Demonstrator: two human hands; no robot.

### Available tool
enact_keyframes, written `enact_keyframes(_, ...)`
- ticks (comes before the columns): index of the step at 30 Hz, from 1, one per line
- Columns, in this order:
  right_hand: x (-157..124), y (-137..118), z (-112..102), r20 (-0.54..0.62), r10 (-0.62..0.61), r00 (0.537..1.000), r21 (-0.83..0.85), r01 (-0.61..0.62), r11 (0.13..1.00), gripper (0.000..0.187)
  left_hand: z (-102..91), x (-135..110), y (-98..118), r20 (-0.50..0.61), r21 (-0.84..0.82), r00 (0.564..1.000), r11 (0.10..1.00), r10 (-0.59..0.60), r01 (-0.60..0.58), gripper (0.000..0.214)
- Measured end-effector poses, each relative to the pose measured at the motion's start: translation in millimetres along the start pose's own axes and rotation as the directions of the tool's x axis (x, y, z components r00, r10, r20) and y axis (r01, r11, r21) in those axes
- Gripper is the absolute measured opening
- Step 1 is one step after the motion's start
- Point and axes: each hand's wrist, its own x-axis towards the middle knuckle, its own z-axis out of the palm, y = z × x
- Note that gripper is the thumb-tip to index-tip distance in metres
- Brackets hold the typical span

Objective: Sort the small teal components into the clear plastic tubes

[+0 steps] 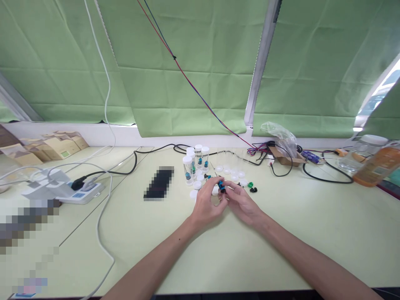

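Note:
Between my two hands, just above the table, is a small blue and black plastic piece (221, 186). My left hand (208, 202) pinches it from the left with thumb and fingers. From the other side, the fingers of my right hand (243, 202) are closed on the same piece. Behind my hands stand several clear tubes with white caps (188, 171), each with a small blue or green part inside. White round caps (197, 184) lie close to my left hand. A green piece (250, 184) and a black piece (253, 190) rest right of my right hand.
A blurred dark rectangle (158, 183) lies left of the tubes. Further left are a power strip (81, 193) with cables and several cardboard boxes (62, 146). At right are an open carton (287, 156) with a plastic bag, an orange bottle (376, 166) and a clear jug (359, 154).

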Motion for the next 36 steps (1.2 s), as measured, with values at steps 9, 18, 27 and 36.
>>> enact_keyframes(9, -1.0, -2.2, 2.4, 0.021, -0.003, 1.000, -0.022, 0.003, 1.000, 0.024, 0.4, 0.1, 0.3, -0.012, -0.003, 1.000, 1.000, 0.011, -0.011, 0.046)
enact_keyframes(18, 0.1, 1.3, -1.4, 0.015, -0.005, 1.000, -0.017, 0.005, 1.000, 0.023, 1.0, -0.9, -2.2, -0.016, 0.013, 1.000, 1.000, 0.024, -0.023, 0.049)
enact_keyframes(27, 0.0, -1.2, 2.9, 0.042, -0.021, 0.999, -0.014, 0.022, 1.000, 0.022, -0.3, 0.0, 0.6, -0.003, 0.009, 1.000, 1.000, 0.006, -0.006, 0.044)
enact_keyframes(36, 0.0, -0.1, 0.1, 0.008, -0.009, 1.000, -0.033, 0.009, 0.999, 0.025, 0.5, -1.0, -1.3, -0.015, 0.018, 1.000, 1.000, 0.018, -0.018, 0.048)
